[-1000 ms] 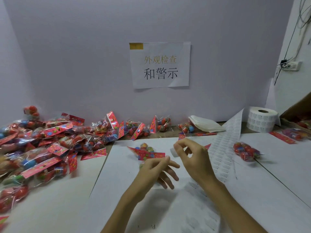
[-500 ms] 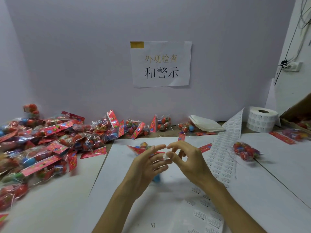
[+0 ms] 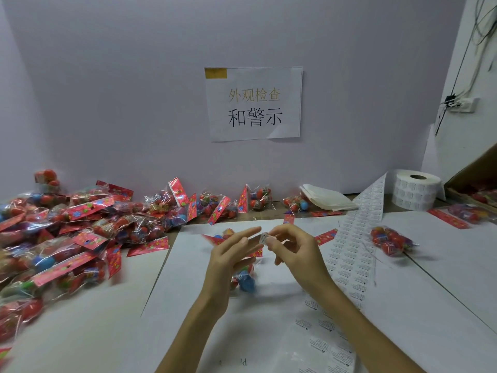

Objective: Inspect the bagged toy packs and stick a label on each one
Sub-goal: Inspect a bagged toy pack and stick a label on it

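Right hand [image 3: 294, 251]: thumb and fingertip pinch a small white label [image 3: 264, 239], held above the table.
Left hand [image 3: 228, 261]: your upper fingers are straight, tips just beside the label. The lower fingers are hidden, so I can't tell if they grip anything.
Toy pack [image 3: 246, 281]: blurred, behind and below your left palm, with a blue ball showing.
Label strip [image 3: 355, 238]: lies just right of your right hand.
Heap of packs [image 3: 67, 238]: at the left.
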The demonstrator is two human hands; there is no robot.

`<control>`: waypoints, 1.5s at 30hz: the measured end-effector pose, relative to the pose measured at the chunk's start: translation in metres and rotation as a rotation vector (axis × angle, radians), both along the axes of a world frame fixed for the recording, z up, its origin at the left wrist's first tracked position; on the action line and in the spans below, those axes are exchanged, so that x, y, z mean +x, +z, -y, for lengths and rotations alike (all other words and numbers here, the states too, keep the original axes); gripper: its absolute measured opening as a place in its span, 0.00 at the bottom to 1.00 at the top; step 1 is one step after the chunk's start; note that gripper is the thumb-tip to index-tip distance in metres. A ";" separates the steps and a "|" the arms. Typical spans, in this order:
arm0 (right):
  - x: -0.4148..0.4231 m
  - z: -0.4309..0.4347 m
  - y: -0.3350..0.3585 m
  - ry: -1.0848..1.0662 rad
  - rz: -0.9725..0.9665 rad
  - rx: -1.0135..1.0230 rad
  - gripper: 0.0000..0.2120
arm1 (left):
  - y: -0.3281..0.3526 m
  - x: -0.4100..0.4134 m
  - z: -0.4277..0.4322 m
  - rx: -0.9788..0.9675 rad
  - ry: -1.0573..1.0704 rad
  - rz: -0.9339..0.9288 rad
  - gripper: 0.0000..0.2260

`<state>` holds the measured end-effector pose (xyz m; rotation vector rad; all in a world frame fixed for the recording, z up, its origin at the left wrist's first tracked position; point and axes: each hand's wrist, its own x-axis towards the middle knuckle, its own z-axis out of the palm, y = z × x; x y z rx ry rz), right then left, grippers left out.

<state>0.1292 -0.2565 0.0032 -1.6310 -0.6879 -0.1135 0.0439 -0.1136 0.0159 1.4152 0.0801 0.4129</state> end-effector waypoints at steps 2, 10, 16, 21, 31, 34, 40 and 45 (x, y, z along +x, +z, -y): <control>0.001 0.000 -0.001 -0.023 0.007 -0.012 0.04 | -0.002 0.002 -0.001 0.013 0.013 -0.003 0.18; 0.000 -0.002 -0.009 -0.130 0.308 -0.154 0.05 | -0.012 0.012 0.000 0.242 0.131 -0.023 0.13; -0.004 0.001 -0.008 -0.050 0.473 -0.300 0.07 | -0.022 0.012 -0.006 0.582 0.198 -0.005 0.10; -0.002 0.001 -0.008 -0.083 0.385 -0.247 0.05 | -0.021 0.012 -0.005 0.583 0.225 0.031 0.11; 0.002 0.003 0.003 0.042 -0.117 0.019 0.03 | -0.008 0.006 0.001 0.260 0.139 -0.044 0.16; 0.001 0.003 0.004 0.045 -0.187 0.075 0.05 | -0.009 0.006 0.002 0.280 0.119 -0.046 0.15; 0.002 0.003 0.004 0.074 -0.279 0.131 0.06 | -0.010 0.006 0.003 0.303 0.038 -0.058 0.17; 0.001 0.002 0.005 0.057 -0.271 0.116 0.09 | -0.011 0.009 0.002 0.321 0.047 -0.063 0.21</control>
